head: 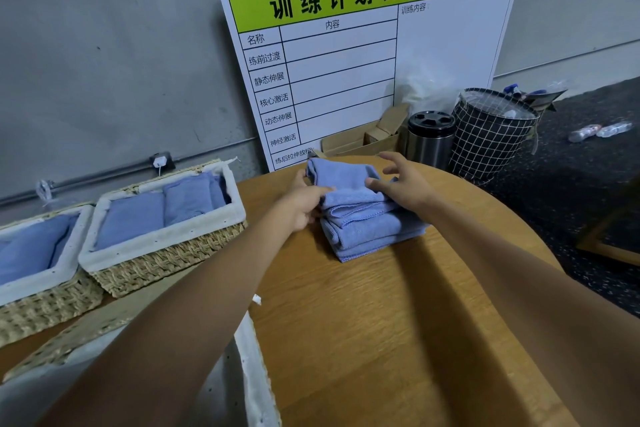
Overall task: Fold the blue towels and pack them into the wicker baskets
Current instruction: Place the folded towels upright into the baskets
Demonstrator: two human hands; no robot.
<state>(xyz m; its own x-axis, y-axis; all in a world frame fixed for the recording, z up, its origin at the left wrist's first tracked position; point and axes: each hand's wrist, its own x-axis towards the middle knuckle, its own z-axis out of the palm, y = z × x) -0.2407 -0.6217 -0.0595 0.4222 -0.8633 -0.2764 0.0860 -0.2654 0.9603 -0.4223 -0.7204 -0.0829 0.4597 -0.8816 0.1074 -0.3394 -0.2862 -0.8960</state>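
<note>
Fingers of the left hand point(301, 204) pinch the top blue towel point(346, 184), right hand point(403, 178) spread, on the round wooden table point(398, 322).

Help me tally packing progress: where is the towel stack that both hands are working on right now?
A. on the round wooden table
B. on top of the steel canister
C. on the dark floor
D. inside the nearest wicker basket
A: the stack of folded blue towels lies on the round wooden table, with the left hand and right hand on its top towel.
</note>
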